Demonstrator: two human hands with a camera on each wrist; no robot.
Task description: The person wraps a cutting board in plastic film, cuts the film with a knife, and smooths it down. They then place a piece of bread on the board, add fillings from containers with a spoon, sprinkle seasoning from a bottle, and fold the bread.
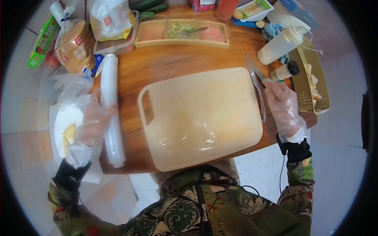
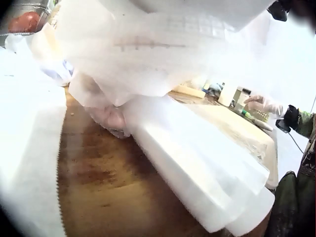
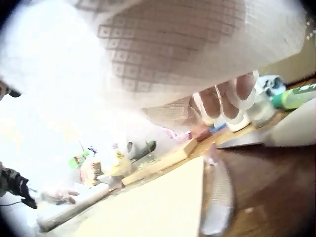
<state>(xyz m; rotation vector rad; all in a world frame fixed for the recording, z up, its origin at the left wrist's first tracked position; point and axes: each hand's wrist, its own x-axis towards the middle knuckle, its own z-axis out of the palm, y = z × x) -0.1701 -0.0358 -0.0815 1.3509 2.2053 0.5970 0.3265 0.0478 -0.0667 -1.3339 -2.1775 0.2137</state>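
In the head view, my gloved left hand [image 1: 94,122] holds a long white roll [image 1: 112,137] at the board's left, thumb across it. The left wrist view shows curled fingers [image 2: 112,118] at the upper end of the roll [image 2: 182,163]. My gloved right hand [image 1: 282,104] is over a knife [image 1: 260,74] right of the pale cutting board [image 1: 201,118]; in the right wrist view, loosely bent fingers [image 3: 222,101] hang above the table, apart from that knife's white handle [image 3: 294,129]. A second knife [image 1: 260,100] lies along the board's right edge.
Bagged bread [image 1: 75,49] and a white plate [image 1: 59,122] with a yellow piece stand left. A divided food tray [image 1: 181,42] is at the back. A squeeze bottle [image 1: 277,49], a black-capped jar [image 1: 284,71] and an olive basket [image 1: 321,86] stand right.
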